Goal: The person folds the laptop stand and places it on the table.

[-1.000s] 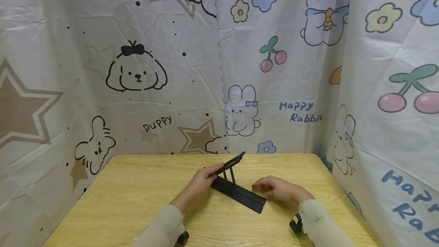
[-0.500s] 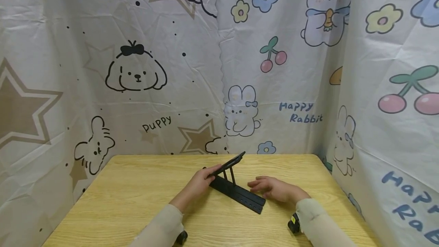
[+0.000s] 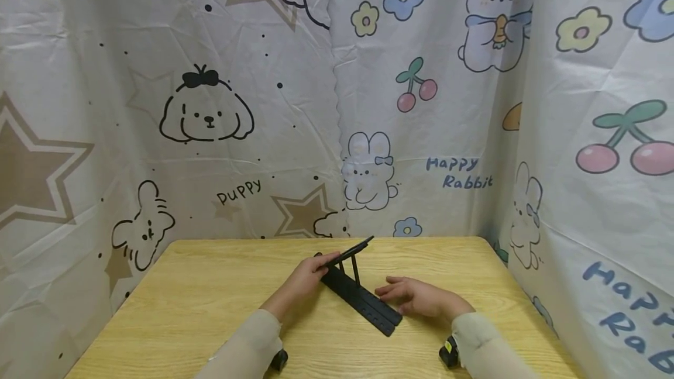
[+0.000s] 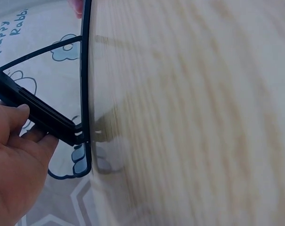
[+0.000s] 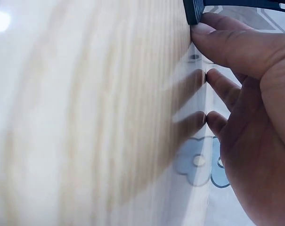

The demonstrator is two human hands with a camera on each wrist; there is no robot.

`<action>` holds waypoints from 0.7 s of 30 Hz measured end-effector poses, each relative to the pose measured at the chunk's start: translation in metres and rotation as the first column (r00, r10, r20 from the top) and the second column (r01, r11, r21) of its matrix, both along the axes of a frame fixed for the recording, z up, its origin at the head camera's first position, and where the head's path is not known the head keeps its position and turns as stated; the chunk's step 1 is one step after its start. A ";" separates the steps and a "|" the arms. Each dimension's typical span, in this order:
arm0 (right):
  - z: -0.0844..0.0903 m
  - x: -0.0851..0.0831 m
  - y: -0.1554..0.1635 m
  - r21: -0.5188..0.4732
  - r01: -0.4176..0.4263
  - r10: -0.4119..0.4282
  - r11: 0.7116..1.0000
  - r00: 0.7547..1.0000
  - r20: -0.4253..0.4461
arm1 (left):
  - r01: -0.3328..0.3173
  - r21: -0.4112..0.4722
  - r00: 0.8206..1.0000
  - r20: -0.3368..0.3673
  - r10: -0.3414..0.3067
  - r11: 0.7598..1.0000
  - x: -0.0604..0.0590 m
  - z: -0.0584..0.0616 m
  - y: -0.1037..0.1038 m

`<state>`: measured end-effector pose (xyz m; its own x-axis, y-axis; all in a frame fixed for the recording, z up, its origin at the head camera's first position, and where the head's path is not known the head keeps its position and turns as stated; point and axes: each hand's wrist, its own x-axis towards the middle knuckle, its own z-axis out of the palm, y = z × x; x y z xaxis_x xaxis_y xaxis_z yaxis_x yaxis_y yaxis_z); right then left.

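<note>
The black folding stand (image 3: 359,298) rests on the tabletop (image 3: 210,285), its base slanting from near the far edge's middle toward the near right corner. The left grip (image 3: 304,281) pinches the tilted plate (image 3: 354,250) at its lower end; the right grip (image 3: 421,299), fingers loosely bent, is at the base's near end.

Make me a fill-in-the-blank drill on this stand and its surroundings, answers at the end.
The hand gripping the upper panel is the person's ____ one.
In the head view, the visible struts joining that panel to the base number ____.
On the cloth behind the table, the word printed under "Happy" is ____.
Missing words: left; two; Rabbit.
</note>
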<state>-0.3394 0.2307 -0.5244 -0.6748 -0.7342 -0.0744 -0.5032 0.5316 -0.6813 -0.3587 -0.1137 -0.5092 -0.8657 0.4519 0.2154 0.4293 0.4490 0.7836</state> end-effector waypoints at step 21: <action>0.001 0.023 -0.019 0.015 -0.001 0.002 1.000 0.998 -0.059 | 0.007 0.194 0.994 0.110 -0.029 0.981 -0.012 -0.007 -0.002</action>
<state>-0.3164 0.2118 -0.5234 -0.6776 -0.7340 -0.0456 -0.5430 0.5411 -0.6422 -0.3707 -0.1155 -0.5159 -0.8814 0.4268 0.2027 0.3408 0.2773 0.8983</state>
